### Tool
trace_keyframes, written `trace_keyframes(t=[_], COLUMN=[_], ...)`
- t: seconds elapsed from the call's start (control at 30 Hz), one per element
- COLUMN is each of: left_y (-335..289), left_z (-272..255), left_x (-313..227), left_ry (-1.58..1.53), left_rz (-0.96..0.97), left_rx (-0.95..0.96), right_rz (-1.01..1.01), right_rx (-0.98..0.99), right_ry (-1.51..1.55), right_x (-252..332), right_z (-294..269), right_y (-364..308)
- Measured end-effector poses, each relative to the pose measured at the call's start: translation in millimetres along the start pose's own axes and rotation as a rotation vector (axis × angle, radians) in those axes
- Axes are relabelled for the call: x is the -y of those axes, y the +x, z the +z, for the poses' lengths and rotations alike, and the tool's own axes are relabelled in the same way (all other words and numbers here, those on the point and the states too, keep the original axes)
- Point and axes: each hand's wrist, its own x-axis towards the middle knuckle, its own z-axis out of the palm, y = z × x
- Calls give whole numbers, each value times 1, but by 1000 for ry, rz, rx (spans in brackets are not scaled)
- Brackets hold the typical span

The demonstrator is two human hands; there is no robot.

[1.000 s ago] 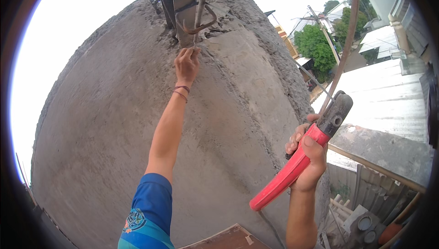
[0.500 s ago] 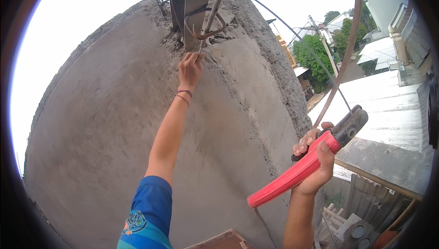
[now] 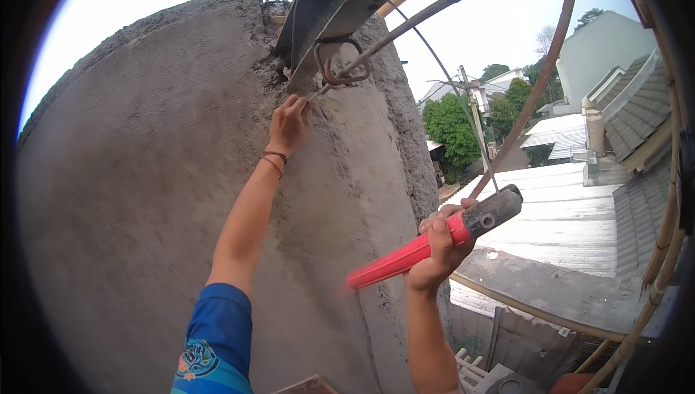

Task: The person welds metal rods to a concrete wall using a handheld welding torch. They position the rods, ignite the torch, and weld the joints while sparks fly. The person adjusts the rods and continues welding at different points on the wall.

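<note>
Well, starting at the left, note the plastered concrete wall [image 3: 145, 177] and, raised before it, the left hand [image 3: 289, 124], seemingly pinching the lower end of a long steel bar [image 3: 393, 35]. Best to steady that end lightly, without slipping up between the steel beam [image 3: 318, 17] just above and the bent-rod stirrup [image 3: 358, 77], looped around or beside the bar (impossible to tell which). Further right, follow the thin electrode [image 3: 452, 84] down from near the beam, with contact there too small to judge, to the dark head of the red-handled electrode holder [image 3: 387, 258], right of centre and gripped by the right hand [image 3: 438, 250]. Better to guide the far tip with small wrist turns, and to leave slack in the cable [image 3: 365, 329] hanging from the lower end. Then mind the edges: allow for the wall's rough right corner, seen just behind the holder; beyond, use the gap above the corrugated metal roof [image 3: 543, 209] for swinging outward, but stop short of the curved brown pole [image 3: 552, 64] near the right hand and, at far right, the bamboo pole [image 3: 660, 249].
</note>
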Motion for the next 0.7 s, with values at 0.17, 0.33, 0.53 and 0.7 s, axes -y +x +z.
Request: trace_keyframes(t=[0.17,0.33,0.53,0.7], left_y=[0,0,-1,1], left_z=[1,2,1,1], left_x=[1,2,5,4], left_ry=[3,10,-23,-13], left_rz=[6,7,37,38], left_rx=[-24,8,-20,-15], right_rz=[-394,784,827,325], right_rx=[63,329,159,-208], right_ry=[-348,756,694,123], right_x=[-3,6,-5,16], right_z=[-23,-42,-61,-103], right_y=[34,77,68,39])
